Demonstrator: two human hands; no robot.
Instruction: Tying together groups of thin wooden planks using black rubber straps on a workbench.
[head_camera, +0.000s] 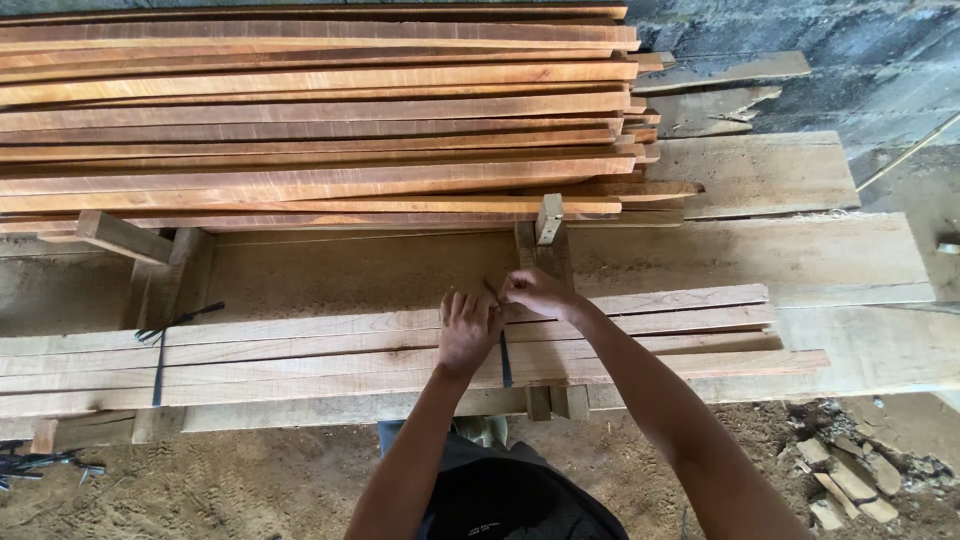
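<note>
A flat bundle of long pale wooden slats (300, 355) lies across a low wooden support in front of me. A dark strap (505, 360) runs around the bundle near its middle. My left hand (468, 330) rests on top of the slats with its fingers curled at the strap's upper end. My right hand (535, 293) pinches the same strap end just beyond the bundle's far edge. Both hands touch each other there. A second dark strap (160, 360), tied off with loose ends, binds the bundle farther left.
A tall stack of reddish wooden slats (310, 120) fills the area behind. Wide planks (800, 260) lie under and right of the bundle. Wood offcuts (850, 485) sit on the dirt floor at lower right. More dark straps (40, 463) lie at lower left.
</note>
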